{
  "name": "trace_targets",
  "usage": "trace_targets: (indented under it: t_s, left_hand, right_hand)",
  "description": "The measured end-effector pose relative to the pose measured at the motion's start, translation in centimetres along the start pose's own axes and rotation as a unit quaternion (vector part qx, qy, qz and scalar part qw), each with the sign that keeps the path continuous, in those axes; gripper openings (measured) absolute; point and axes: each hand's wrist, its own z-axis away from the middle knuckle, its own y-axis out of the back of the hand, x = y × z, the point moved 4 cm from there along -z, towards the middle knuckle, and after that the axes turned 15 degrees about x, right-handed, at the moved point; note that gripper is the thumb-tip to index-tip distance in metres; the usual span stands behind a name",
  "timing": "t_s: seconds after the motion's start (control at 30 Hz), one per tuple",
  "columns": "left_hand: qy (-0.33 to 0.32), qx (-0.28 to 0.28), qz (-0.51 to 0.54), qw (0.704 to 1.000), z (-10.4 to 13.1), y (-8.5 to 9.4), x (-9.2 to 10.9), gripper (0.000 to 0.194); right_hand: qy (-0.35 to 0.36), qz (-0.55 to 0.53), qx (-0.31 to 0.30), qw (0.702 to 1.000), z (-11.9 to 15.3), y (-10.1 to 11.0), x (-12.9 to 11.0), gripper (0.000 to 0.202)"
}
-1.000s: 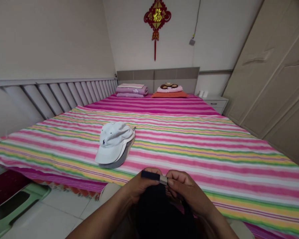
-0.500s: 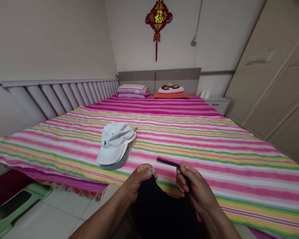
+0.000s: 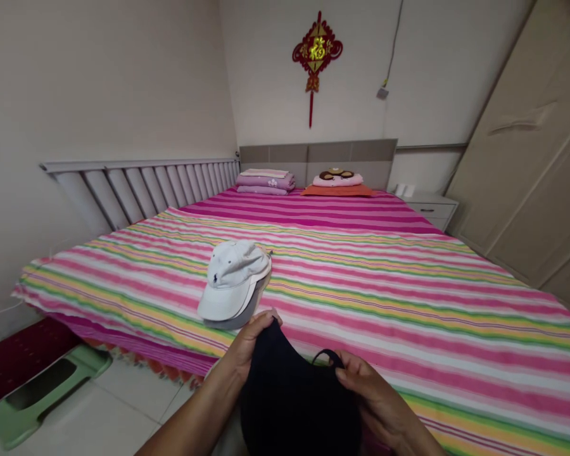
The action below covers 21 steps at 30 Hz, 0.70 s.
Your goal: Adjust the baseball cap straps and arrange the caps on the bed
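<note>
we find the left hand [image 3: 254,345] pinching the dark cap [image 3: 299,402] by its edge [image 3: 289,348], the right hand [image 3: 369,385] by its strap [image 3: 332,355]. we judge the cap light, soft, unslippery; best held edgewise.

Pale walls [image 3: 123,76]; red ornament [image 3: 317,49] above grey headboard [image 3: 351,153]. Striped bed [image 3: 408,297], radiator [image 3: 171,185] along its left side. Nightstand [image 3: 432,209] right of headboard; beige panelling [image 3: 517,183] beyond. Pale floor tiles [image 3: 123,408], green stool [image 3: 89,361] at near left. Light dim.

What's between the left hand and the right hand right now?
In the head view, the black cap spans from the left hand to the right hand, its strap curling beside the latter; the striped cover shows beyond.
</note>
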Motion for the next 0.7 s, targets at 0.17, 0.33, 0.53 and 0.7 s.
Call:
trace_targets:
  t_s: [0.17, 0.33, 0.53, 0.7]
  left_hand:
    - [0.078, 0.056, 0.050, 0.994, 0.3, 0.5, -0.4, 0.013]
    - [0.137, 0.032, 0.060, 0.988, 0.1, 1.0, -1.0, 0.010]
    - [0.106, -0.061, 0.030, 0.992, -0.2, 1.8, -0.8, 0.017]
    - [0.063, -0.146, -0.077, 0.984, -0.7, 4.6, -1.8, 0.027]
  right_hand:
    - [0.014, -0.035, 0.050, 0.998, -0.3, 0.1, -0.6, 0.025]
    - [0.026, -0.052, 0.076, 0.995, -0.2, 0.1, -1.3, 0.031]
    - [0.038, -0.071, 0.090, 0.993, -0.3, 0.6, -1.5, 0.029]
    - [0.044, -0.089, 0.121, 0.988, -0.9, 1.2, -1.7, 0.024]
